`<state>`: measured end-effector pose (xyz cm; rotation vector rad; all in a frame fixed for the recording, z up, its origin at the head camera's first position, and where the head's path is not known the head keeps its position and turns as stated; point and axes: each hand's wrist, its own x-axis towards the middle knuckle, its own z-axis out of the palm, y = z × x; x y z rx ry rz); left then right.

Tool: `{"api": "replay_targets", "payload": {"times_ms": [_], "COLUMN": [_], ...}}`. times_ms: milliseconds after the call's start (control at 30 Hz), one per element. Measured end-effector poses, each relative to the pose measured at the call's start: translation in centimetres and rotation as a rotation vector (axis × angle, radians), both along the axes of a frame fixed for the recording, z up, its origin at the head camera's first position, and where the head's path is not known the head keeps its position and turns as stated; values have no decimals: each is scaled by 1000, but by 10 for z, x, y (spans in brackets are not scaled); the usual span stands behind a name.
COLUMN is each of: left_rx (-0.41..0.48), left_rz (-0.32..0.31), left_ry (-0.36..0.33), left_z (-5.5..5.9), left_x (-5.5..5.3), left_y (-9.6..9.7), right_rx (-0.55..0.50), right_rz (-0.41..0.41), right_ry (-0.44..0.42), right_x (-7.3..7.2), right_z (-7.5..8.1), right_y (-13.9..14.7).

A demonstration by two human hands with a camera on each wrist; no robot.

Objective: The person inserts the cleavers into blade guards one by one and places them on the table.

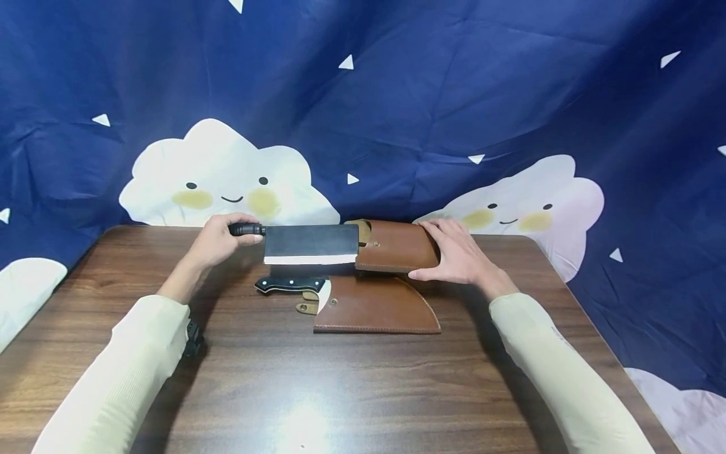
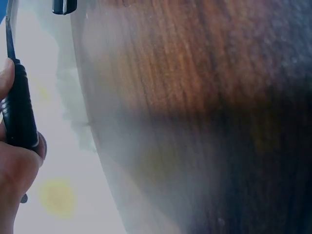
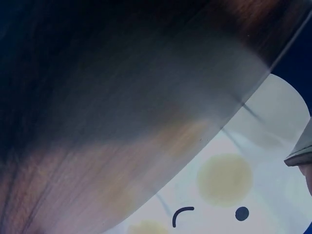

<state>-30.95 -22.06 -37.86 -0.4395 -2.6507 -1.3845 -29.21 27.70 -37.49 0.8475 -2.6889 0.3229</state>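
The fingers of my left hand point(image 1: 217, 243) curl around the black handle point(image 1: 246, 229) of the cleaver point(image 1: 311, 244), thumb along its near side; the left wrist view confirms this hold at its left edge. The fingers of my right hand point(image 1: 455, 253) lie spread over the far edge of the upper sheath point(image 1: 397, 247), thumb under its near edge, pinching the closed end between them.

The cleaver is at the centre-left of the head view, blade level, bright cutting edge toward the bottom of the frame. Its right end meets the sheath mouth, beside the tan strap point(image 1: 365, 232); I cannot tell whether the corner is inside.

Handling: expect a rigid, blade-heavy tool. Hold by the handle only, close to the blade, to resist tipping. The ribbed grip should limit slipping. The sheath looks like stiff leather, light and smooth; hold it at the closed end, away from the mouth and the edge line.

Below, at mid-frame, a second knife point(image 1: 290, 285) sits in a lower sheath point(image 1: 377, 307) on the wooden table point(image 1: 351, 391). A blue backdrop point(image 1: 397, 113) fills the upper frame.
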Motion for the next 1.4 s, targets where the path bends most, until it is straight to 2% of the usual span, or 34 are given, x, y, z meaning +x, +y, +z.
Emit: {"api": "replay_targets", "payload": {"times_ms": [200,467,667,867,1100,1400], "left_rx": [-9,13,11,74,111,177], "left_rz": [-23,-29,5,51,58,46], "left_ry": [-20,-42,-32,-61,-50,-68], "left_z": [1,3,3,8,15,10], "left_x": [2,4,6,6,5,5], "left_y": [0,1,2,6,8,20], "right_rx": [-4,-6,0,-36,-45,-41], "right_rz": [-5,-6,10,-6,-9,1], "right_ry": [-21,-32,-26,-57,-73,-121], "right_x": [7,8,8,8,9,12], "right_z": [0,5,7,9,7,1], "right_y": [-1,-5,-8,-10,-13,-26]}}
